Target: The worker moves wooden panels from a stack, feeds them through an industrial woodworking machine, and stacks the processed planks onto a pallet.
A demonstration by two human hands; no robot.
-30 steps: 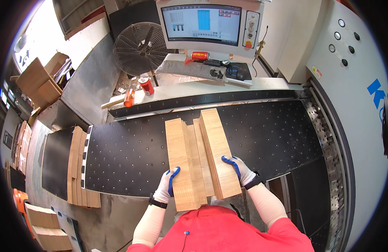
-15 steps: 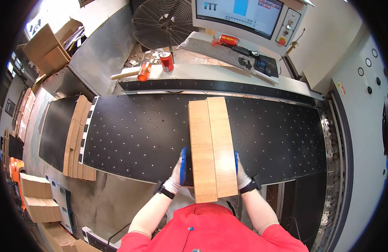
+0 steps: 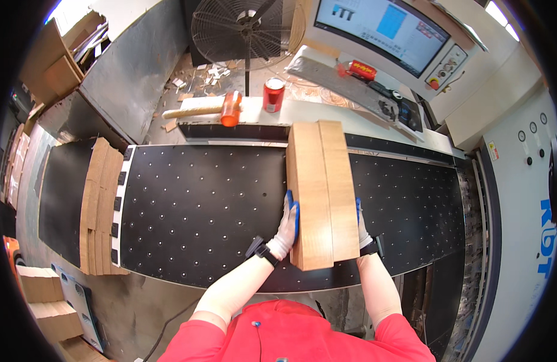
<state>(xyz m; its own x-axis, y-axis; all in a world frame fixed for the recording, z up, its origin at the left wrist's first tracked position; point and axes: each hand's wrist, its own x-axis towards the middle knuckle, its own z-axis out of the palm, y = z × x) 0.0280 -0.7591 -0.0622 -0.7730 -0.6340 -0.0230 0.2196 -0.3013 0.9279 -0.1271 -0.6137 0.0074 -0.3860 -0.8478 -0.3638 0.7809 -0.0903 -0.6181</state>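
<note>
A stack of long wooden boards point(image 3: 322, 192) is lifted above the black perforated machine table point(image 3: 194, 211), lengthwise away from me. My left hand point(image 3: 286, 226), in a white and blue glove, grips the stack's left side. My right hand point(image 3: 361, 226), gloved the same way, presses its right side and is mostly hidden behind the boards. Two boards show side by side on top, edges aligned.
More wooden boards point(image 3: 97, 205) lie piled at the table's left end. Behind the table stand a red can point(image 3: 273, 94), an orange mallet point(image 3: 221, 108), a floor fan point(image 3: 242, 27) and a control console with a screen point(image 3: 381, 27). Cardboard boxes point(image 3: 46, 301) sit lower left.
The boards were fanned out flat on the table; both hands squared them into a neat stack and raised it. My view has shifted left and closer.
</note>
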